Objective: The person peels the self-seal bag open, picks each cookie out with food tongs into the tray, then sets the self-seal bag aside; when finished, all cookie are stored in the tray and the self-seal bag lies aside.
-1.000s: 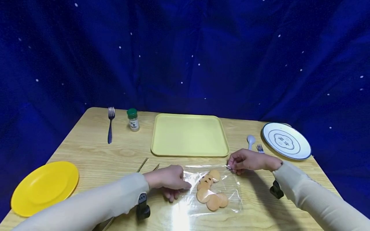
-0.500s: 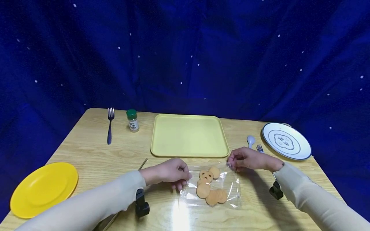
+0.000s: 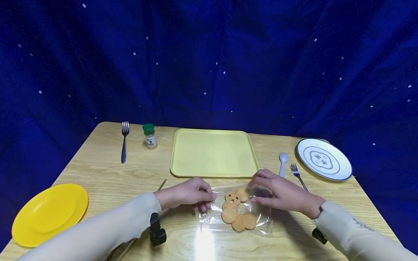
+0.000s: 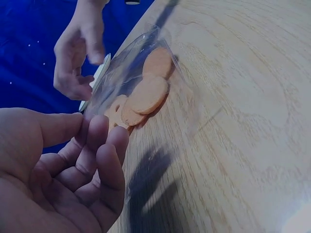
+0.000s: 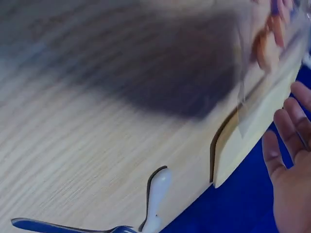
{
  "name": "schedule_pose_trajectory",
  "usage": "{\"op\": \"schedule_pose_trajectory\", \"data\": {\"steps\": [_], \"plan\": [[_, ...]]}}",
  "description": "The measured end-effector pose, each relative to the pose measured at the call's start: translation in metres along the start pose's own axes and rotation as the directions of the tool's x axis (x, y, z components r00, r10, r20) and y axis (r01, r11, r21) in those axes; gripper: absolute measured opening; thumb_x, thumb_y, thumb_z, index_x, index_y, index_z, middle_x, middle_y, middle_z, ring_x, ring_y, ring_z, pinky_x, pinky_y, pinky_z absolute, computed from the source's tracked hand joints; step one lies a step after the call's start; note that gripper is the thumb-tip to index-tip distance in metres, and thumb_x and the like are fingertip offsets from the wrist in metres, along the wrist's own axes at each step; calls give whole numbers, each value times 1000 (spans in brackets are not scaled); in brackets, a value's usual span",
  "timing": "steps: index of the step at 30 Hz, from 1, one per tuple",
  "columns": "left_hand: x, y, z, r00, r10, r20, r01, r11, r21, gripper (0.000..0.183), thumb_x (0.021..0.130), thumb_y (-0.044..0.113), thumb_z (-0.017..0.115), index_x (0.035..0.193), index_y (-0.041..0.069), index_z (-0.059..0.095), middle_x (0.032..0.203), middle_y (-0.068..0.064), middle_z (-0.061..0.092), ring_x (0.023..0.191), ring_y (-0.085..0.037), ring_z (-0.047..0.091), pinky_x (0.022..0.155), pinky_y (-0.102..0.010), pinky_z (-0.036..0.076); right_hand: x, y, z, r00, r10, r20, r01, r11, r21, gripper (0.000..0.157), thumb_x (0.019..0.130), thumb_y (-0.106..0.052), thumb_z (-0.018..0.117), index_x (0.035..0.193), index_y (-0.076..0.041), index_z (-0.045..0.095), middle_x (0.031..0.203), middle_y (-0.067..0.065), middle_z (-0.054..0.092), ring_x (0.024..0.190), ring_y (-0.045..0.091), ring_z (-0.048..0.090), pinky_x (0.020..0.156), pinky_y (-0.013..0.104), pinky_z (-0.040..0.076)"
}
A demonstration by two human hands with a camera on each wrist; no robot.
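Pinched at its left edge in my left hand [image 3: 191, 193], a glossy, creased, clear plastic bag [image 3: 217, 225] spreads over the wooden table [image 3: 176, 241]. Inside, flat, round, orange-tan biscuits [image 3: 229, 215] overlap in a bent chain, 1 bearing dark face-like markings.

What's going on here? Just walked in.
A person's left hand pinches the left edge of a clear bag with round, flat, cookie-like discs inside. The right hand is open by the bag's other side, not gripping it; whether it touches is hard to tell. A pale yellow tray lies just beyond the bag.
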State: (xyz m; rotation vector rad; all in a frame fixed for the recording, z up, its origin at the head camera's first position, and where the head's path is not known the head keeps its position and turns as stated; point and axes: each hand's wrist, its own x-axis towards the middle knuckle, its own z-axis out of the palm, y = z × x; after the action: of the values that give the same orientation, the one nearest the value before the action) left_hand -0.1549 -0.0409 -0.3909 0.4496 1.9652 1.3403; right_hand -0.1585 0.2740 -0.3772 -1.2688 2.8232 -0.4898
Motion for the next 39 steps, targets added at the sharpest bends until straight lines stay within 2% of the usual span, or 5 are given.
{"op": "schedule_pose_trajectory", "data": {"steps": [3, 9, 16, 28, 39], "plan": [[0, 0, 0, 1000, 1, 1, -1, 1000, 2, 26, 96, 22, 60, 86, -2, 65, 69, -2, 64, 61, -11, 60, 54, -24, 49, -3, -5, 5, 1000, -28, 6, 28, 997, -79, 32, 87, -45, 69, 111, -24, 65, 112, -14, 58, 105, 3, 54, 91, 34, 48], [-1, 0, 0, 1000, -8, 3, 8, 1000, -5, 24, 96, 19, 60, 84, -2, 65, 69, -3, 64, 61, -11, 59, 54, -23, 48, -4, -6, 15, 1000, -9, -16, 7, 991, -131, 21, 86, -38, 71, 105, -29, 67, 106, -18, 60, 100, 1, 56, 89, 34, 43], [0, -1, 0, 1000, -7, 29, 8, 999, -38, 25, 96, 19, 60, 85, -3, 64, 69, -3, 64, 61, -10, 59, 55, -22, 48, -3, -3, 25, 985, -145, -91, 125, 973, -193, 12, 86, -25, 73, 95, -29, 67, 94, -20, 60, 87, -3, 55, 83, 30, 41], [0, -4, -1, 1000, -17, 21, 18, 999, -27, 24, 96, 18, 60, 83, -1, 64, 70, -3, 64, 62, -11, 60, 54, -22, 48, -11, 1, 31, 995, -79, -62, 58, 956, -288, 35, 83, -48, 72, 107, -25, 64, 100, -14, 60, 95, 5, 54, 88, 33, 41], [0, -2, 0, 999, -18, 27, 19, 999, -33, 23, 96, 18, 60, 85, -2, 65, 70, -3, 64, 62, -11, 60, 53, -22, 47, -10, 9, 39, 977, -188, -102, 146, 933, -328, 15, 82, -23, 75, 93, -25, 66, 88, -15, 60, 87, 5, 53, 83, 31, 42]]}}
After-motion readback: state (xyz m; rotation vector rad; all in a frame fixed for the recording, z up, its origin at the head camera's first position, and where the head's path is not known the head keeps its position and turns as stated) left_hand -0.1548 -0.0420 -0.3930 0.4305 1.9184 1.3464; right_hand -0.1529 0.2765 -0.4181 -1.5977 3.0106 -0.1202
